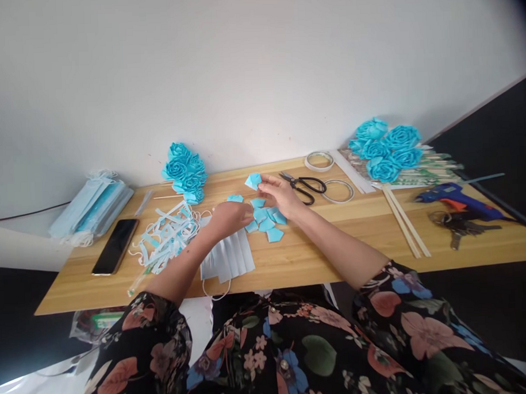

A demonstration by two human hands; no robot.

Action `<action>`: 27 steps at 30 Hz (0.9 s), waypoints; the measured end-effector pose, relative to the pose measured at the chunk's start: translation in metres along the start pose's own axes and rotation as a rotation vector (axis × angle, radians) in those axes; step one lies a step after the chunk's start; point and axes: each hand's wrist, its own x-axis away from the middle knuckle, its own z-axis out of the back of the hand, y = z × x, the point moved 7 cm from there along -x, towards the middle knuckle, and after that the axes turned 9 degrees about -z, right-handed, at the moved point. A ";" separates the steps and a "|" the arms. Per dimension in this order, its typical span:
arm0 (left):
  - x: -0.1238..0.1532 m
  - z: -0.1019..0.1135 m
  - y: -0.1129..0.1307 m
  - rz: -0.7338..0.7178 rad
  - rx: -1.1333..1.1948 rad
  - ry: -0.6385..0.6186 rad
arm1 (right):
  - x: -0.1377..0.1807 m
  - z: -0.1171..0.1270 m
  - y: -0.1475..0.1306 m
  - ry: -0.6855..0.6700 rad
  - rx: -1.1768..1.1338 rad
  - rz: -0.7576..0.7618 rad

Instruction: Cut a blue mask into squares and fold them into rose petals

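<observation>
My right hand (281,195) pinches a small blue fabric petal (253,180) just above the wooden table (316,247). My left hand (229,215) rests with curled fingers on the pile of cut blue petal pieces (266,223); what its fingers hold is hidden. A pleated face mask (228,258) lies flat below my left hand near the table's front edge. Cut mask strips and ear loops (167,237) lie in a heap to the left.
A stack of masks (93,206) and a black phone (115,246) lie at the left. Blue fabric roses (185,171) stand at the back; more roses (386,147) on sticks at the right. Scissors (306,186), tape rolls (319,159), a blue glue gun (455,199), keys (456,227).
</observation>
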 end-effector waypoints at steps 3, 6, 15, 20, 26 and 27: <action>-0.006 -0.014 0.009 -0.011 -0.101 -0.064 | -0.003 0.003 0.005 0.009 -0.009 -0.018; -0.010 -0.021 0.012 0.001 -0.128 -0.074 | -0.005 0.004 0.009 0.011 -0.007 -0.032; 0.002 0.002 -0.016 0.070 0.129 0.157 | -0.008 0.008 0.009 0.034 -0.024 -0.031; 0.047 0.040 -0.075 0.177 0.117 0.271 | -0.009 0.010 0.009 0.037 -0.023 -0.030; 0.103 0.051 -0.144 0.341 -0.118 0.035 | -0.010 0.010 0.012 0.023 -0.036 -0.023; 0.108 0.052 -0.147 0.356 -0.186 0.015 | -0.011 0.010 0.013 0.021 -0.041 -0.024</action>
